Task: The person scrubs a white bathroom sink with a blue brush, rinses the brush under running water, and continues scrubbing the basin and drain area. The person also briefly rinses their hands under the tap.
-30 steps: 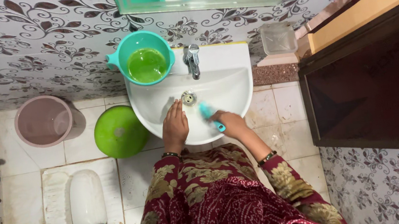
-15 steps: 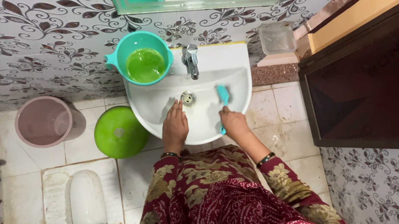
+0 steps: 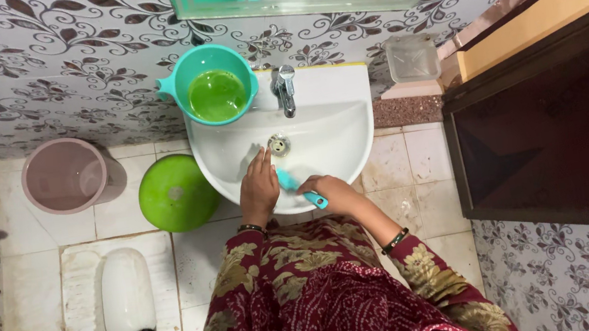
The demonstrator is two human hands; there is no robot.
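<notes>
Just below the frame's centre, the right hand (image 3: 335, 192) grips a teal brush (image 3: 300, 189), its head low in the white washbasin (image 3: 351, 130) near the drain (image 3: 277, 145). The left hand (image 3: 259, 186) rests flat and open on the basin's near wall. At upper centre, the teal jug (image 3: 212, 84) of green liquid perches on the rim; a hard scrub could jolt it off

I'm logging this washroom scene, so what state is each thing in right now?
Sink: no standing water, drain open.
Tap: no water seen running.
Teal bowl: upright on the sink rim, holding green liquid.
Teal brush: gripped in the right hand, head inside the basin.
Left hand: flat on the basin.
Pink bucket: upright.
Green tub: upside down on the floor.
</notes>
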